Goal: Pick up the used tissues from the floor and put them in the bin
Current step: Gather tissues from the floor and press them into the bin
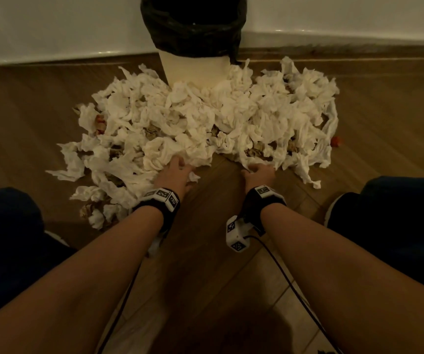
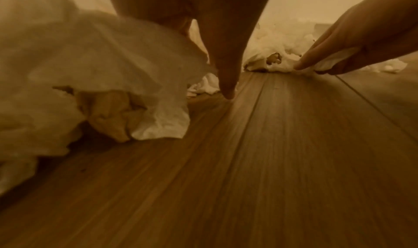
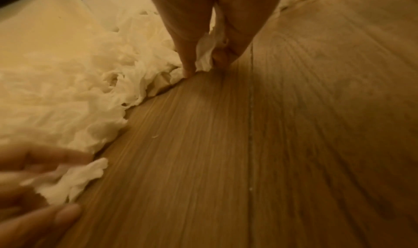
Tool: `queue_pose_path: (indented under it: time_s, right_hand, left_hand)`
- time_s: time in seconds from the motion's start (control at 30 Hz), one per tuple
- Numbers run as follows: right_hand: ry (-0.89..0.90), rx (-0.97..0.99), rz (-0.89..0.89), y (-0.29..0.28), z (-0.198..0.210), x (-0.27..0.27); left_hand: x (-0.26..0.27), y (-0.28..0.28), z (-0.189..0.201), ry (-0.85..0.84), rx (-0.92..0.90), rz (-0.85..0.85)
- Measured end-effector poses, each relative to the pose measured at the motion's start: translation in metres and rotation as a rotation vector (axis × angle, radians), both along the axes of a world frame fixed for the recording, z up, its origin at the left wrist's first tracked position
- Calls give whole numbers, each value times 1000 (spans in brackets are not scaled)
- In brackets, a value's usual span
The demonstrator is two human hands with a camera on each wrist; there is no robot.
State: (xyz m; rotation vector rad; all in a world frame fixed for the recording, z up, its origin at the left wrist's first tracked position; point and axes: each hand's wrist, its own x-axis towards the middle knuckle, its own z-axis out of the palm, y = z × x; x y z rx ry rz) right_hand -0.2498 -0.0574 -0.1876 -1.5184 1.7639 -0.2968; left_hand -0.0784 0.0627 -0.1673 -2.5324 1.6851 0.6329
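A wide heap of crumpled white tissues (image 1: 205, 118) covers the wooden floor in front of a cream bin (image 1: 193, 70) lined with a black bag (image 1: 193, 26). My left hand (image 1: 177, 172) is at the heap's near edge, fingers curled round a tissue (image 3: 74, 178); its thumb (image 2: 226, 73) points down at the floor. A short way to the right, my right hand (image 1: 256, 171) pinches another tissue (image 3: 205, 55) at the heap's edge, low on the floor. That right hand (image 2: 339, 55) also shows in the left wrist view. Brown crumpled scraps (image 2: 108, 112) lie among the tissues.
The bin stands against a white wall (image 1: 52, 26). My knees in dark trousers (image 1: 6, 238) (image 1: 397, 213) flank my arms, and a shoe (image 1: 338, 208) sits at the right. A small red scrap (image 1: 336, 141) lies right of the heap. Bare floorboards (image 1: 218, 187) run between my hands.
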Motion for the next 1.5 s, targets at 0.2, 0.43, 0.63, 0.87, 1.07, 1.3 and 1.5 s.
queue_pose_path:
  time_s: [0.2, 0.43, 0.63, 0.87, 1.07, 1.3, 1.5]
  right_hand:
    - [-83, -80, -85, 1, -2, -2]
    - [83, 0, 115, -7, -1, -5]
    - [26, 87, 114, -14, 11, -3]
    - [-497, 242, -102, -27, 50, 19]
    - [-977, 485, -364, -43, 91, 36]
    - [-1218, 434, -390, -44, 134, 48]
    - [-1527, 585, -401, -51, 172, 50]
  left_hand:
    - [1, -6, 1, 18, -11, 41]
    - [3, -4, -3, -16, 73, -5]
    - [6, -7, 1, 165, -86, 116]
    - [13, -29, 36, 544, -382, 457]
    - [23, -52, 81, 970, -535, 712]
    - [28, -60, 116, 1490, -625, 929]
    - [33, -62, 127, 1461, -779, 998]
